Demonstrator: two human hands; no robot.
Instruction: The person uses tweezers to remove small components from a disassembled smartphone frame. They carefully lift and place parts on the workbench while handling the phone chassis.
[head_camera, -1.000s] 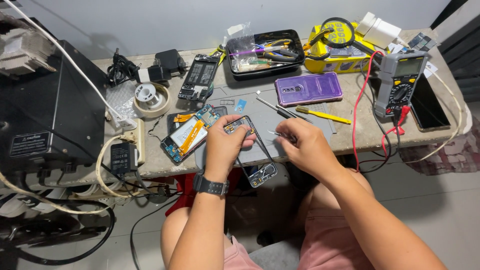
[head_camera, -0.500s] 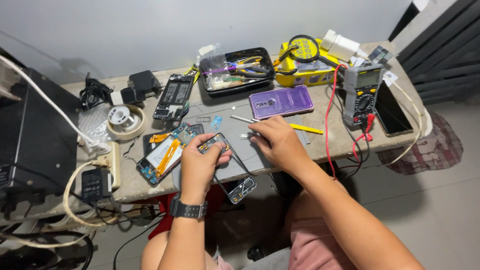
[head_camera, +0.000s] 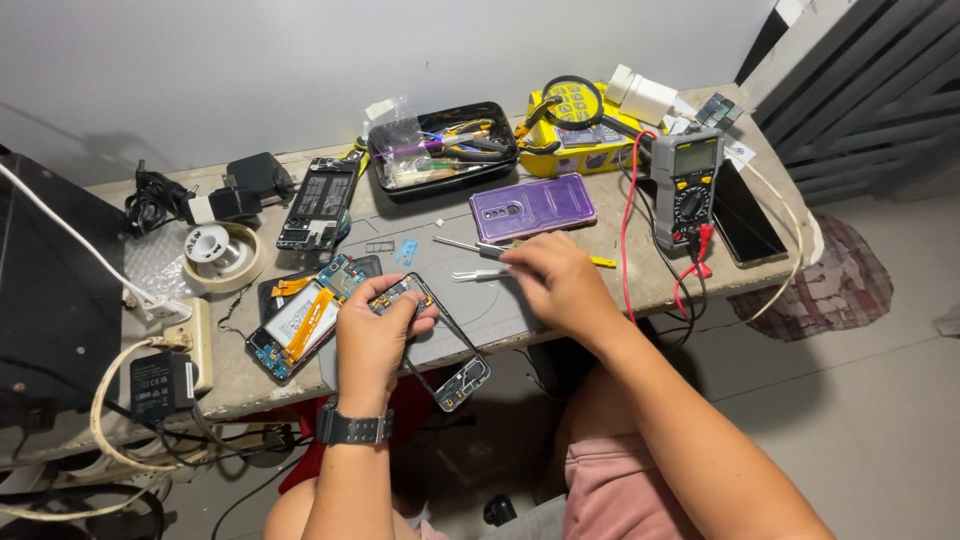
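Note:
My left hand (head_camera: 378, 335), with a black watch on the wrist, grips the upper end of a bare phone frame (head_camera: 450, 360) that lies on a grey mat and juts over the table's front edge. My right hand (head_camera: 560, 285) rests on the table to the right of the frame, its fingers closed around metal tweezers (head_camera: 478, 274) that point left. A screwdriver (head_camera: 465, 245) lies just beyond the tweezers. An opened phone with its battery and circuit board showing (head_camera: 300, 320) sits to the left of my left hand.
Behind are a purple phone case (head_camera: 532, 207), a black tray of tools (head_camera: 440, 150), a yellow box (head_camera: 572, 125), a multimeter with red leads (head_camera: 685, 185), a dark phone (head_camera: 745, 215), a solder spool (head_camera: 215, 250) and another phone part (head_camera: 318, 200). Black equipment (head_camera: 55, 300) and cables crowd the left.
The view has shifted so the table sits further left and higher. My left hand keeps its hold on the frame. My right hand has stayed beside it with the tweezers.

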